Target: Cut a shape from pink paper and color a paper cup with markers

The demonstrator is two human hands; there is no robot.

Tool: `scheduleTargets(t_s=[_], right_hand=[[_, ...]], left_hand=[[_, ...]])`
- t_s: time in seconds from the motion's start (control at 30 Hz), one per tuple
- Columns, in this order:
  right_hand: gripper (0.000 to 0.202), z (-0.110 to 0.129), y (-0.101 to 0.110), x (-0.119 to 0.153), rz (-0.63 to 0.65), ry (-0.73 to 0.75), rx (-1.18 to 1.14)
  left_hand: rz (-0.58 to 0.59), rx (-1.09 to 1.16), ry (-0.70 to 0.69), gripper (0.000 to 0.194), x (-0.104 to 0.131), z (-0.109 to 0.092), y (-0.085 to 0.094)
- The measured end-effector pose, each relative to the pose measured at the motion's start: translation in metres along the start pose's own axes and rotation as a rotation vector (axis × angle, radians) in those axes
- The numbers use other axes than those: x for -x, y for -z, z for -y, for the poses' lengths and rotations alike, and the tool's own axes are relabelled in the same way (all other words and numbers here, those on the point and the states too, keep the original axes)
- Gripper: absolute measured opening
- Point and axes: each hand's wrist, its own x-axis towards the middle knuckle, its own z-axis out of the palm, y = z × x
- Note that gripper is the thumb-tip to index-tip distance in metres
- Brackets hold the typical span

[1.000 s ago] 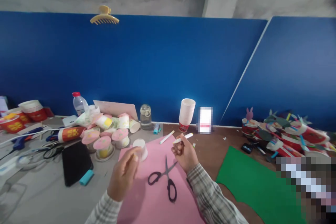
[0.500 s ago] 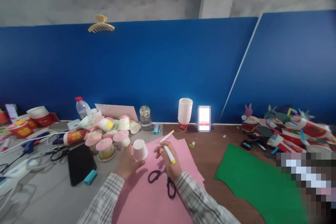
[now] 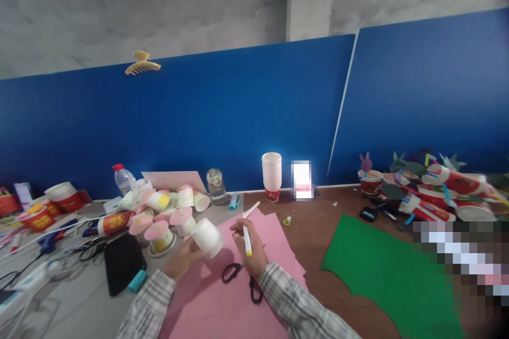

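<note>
My left hand (image 3: 183,258) grips a white paper cup (image 3: 207,237) by its side, bottom end tilted up to the left, above the pink paper (image 3: 222,307). Just right of it, my right hand (image 3: 254,254) is closed around a white marker with a yellow end (image 3: 247,241). Beneath the right hand lie scissors with black handles (image 3: 230,273), their blades partly hidden. Beyond the fingers, another white marker (image 3: 251,210) rests on the pink sheets.
Decorated paper cups with pink tops (image 3: 157,230) crowd the left, near a black tablet-like slab (image 3: 123,265) and a teal cap (image 3: 137,281). A stack of paper cups (image 3: 272,175) and a glass jar (image 3: 216,186) stand behind. Green paper (image 3: 382,270) lies right.
The cup has gone from nearly upright to tilted, turned by my left hand. My right hand still holds the marker, now steeper. The camera view has shifted slightly.
</note>
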Motion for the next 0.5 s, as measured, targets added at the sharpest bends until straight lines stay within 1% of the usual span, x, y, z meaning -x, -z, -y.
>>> scheduleTargets(t_s=[0.03,0.1,0.13,0.17,0.2,0.23,0.3,0.5], right_hand=[[0.024,0.002,0.0,0.002,0.002,0.051,0.054],[0.034,0.004,-0.002,0.008,0.034,0.152,0.178],[0.041,0.004,-0.003,0.012,0.06,0.205,0.237],[0.047,0.003,-0.004,0.016,0.091,0.258,0.29],[0.051,0.002,-0.005,0.019,0.122,0.309,0.332],[0.053,0.001,-0.007,0.022,0.151,0.342,0.364],[0.051,-0.002,-0.008,0.025,0.178,0.354,0.404],[0.032,-0.003,-0.01,0.022,0.106,0.296,0.418]], left_hand=[[0.088,0.174,-0.026,0.033,0.004,-0.003,0.002],[0.319,0.663,-0.04,0.037,0.009,-0.008,0.002],[0.403,0.873,-0.028,0.039,0.011,-0.01,0.001],[0.455,1.035,-0.011,0.041,0.012,-0.012,-0.001],[0.476,1.136,0.004,0.043,0.012,-0.014,-0.003],[0.483,1.2,0.018,0.045,0.012,-0.015,-0.006],[0.486,1.275,0.037,0.048,0.011,-0.015,-0.011],[0.517,1.335,0.084,0.05,0.011,-0.014,-0.022]])
